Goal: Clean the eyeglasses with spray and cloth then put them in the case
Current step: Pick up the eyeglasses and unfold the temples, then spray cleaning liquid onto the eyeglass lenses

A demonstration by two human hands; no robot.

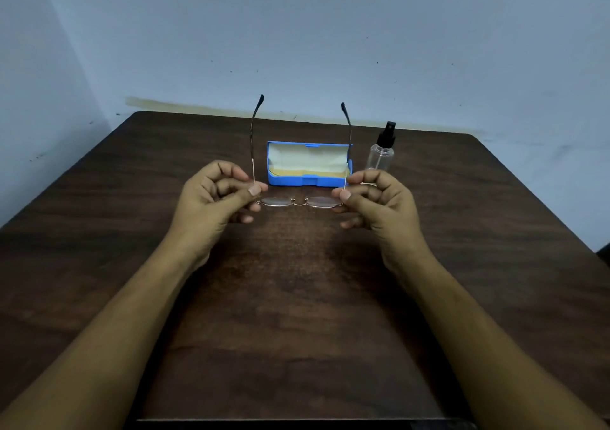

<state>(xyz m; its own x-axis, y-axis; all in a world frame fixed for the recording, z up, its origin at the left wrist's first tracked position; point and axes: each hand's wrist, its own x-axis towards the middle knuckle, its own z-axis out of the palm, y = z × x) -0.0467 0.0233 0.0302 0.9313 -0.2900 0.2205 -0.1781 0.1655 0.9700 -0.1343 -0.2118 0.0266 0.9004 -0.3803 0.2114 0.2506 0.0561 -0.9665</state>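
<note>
Over woodgrain table [297,297], both hands [211,198] [379,198] pinch thin, perhaps metal, oval-lensed eyeglasses [277,202].

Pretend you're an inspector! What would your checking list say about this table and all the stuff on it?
Surface: dark wooden table, grain showing.
Job's things: eyeglasses held up, arms unfolded; blue case open, with a yellow layer inside, maybe the cloth; clear spray bottle upright, to the right of the case.
Clutter: nothing seen.
Hands: left hand and right hand each pinch one side of the eyeglasses.
Cables: nothing seen.
Surroundings: pale blue wall with small dark marks.
</note>
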